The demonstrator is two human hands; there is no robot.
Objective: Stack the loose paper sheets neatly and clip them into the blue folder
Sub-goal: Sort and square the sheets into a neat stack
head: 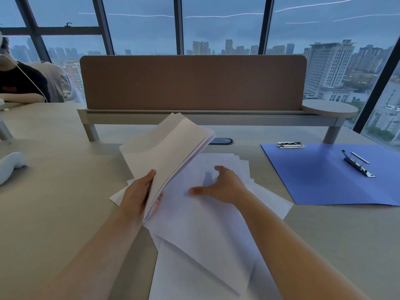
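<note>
The left hand [138, 192] pinches the gathered stack [168, 152] at its near edge, tilted clear of the desk. The right hand [223, 187], fingers spread, presses the loose sheets [207, 234] to drag one free. The blue folder [324, 180] lies open to the right, clips [358, 162] exposed.

A pale wood-toned tabletop [54, 191] fills the lower room, lit by dim, bluish daylight. Across its far edge stands a brown fabric divider panel [192, 82] on a grey rail with stubby legs, a small round shelf [330, 109] fixed at its right end. A dark oval cable port [221, 140] sits in the tabletop just before it. Behind, floor-to-ceiling windows [223, 24] with dark frames show an overcast city skyline; thin bright streaks across the glass are perhaps reflected ceiling lights. A seated person [20, 83] occupies the far left.
</note>
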